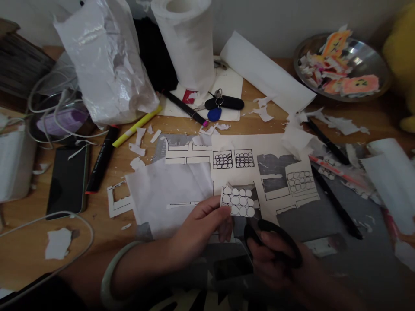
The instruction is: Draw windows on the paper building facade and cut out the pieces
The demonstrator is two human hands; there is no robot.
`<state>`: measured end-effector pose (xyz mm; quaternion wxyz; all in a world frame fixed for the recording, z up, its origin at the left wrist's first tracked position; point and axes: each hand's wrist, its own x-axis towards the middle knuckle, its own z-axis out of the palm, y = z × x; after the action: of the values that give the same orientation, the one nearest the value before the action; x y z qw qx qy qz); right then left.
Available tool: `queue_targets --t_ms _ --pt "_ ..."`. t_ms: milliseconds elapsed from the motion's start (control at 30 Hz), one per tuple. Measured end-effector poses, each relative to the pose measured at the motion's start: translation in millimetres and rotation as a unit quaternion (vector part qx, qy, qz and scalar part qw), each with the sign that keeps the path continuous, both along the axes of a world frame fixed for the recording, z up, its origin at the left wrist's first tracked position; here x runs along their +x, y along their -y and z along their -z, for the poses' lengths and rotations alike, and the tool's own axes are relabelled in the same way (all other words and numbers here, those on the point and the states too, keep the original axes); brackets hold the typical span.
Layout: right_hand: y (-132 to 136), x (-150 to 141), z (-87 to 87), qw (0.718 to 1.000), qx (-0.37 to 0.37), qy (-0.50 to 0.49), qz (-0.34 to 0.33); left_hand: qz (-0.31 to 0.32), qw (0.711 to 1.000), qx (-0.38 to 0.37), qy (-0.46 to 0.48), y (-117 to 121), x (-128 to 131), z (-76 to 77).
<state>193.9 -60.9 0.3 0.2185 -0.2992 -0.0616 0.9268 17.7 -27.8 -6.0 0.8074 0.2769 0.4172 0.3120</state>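
Observation:
Between the thumb and fingers of my left hand (207, 220) is a small paper cutout (239, 202) drawn with rows of black-outlined circles, its right edge scalloped. My right hand (275, 259) has its fingers through the black handles of a pair of scissors (285, 235); the blades are dark and mostly hidden near the cutout. Under and beyond both hands lies a drawn paper sheet (238, 140) with more circle grids and several cut-away openings. A whitish sheet (171, 185) lies to its left on the grey cutting mat (363, 268).
Paper scraps (58, 243) litter the wooden desk. A phone (67, 179), a black marker (103, 160) and a yellow marker (136, 126) lie left. A paper roll (188, 47) and keys (223, 103) are behind; a metal bowl (366, 54) of coloured cutouts stands back right.

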Motion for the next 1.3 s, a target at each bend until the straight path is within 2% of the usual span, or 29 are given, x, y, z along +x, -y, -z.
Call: queue_targets --t_ms 167,267,467,700,1033,1133,1300 --pt "1.0 0.0 0.5 1.0 -0.003 0.014 -0.002 -0.068 0.997 -0.029 0.022 -2.3 4.1 -4.3" --pt "0.6 -0.9 0.6 1.0 -0.003 0.012 -0.002 -0.084 0.995 -0.039 0.024 -2.9 5.4 -4.8" --pt "0.4 -1.5 -0.1 1.0 0.004 0.014 -0.007 -0.07 0.997 -0.027 0.006 -1.4 4.6 -3.5" --pt "1.5 -1.1 -0.3 1.0 0.004 0.004 -0.012 -0.023 0.999 -0.017 -0.017 0.3 1.4 -2.1" --pt "0.4 -2.4 -1.1 1.0 0.007 0.024 0.001 -0.097 0.993 -0.072 -0.017 -0.8 4.5 -7.3" --pt "0.0 -2.5 -2.0 1.0 0.003 0.026 -0.009 -0.084 0.995 -0.055 -0.017 -1.1 2.9 -6.5" --pt "0.1 -1.4 -2.3 1.0 -0.003 0.019 -0.02 -0.016 0.998 -0.019 -0.059 -0.3 -2.4 -4.5"
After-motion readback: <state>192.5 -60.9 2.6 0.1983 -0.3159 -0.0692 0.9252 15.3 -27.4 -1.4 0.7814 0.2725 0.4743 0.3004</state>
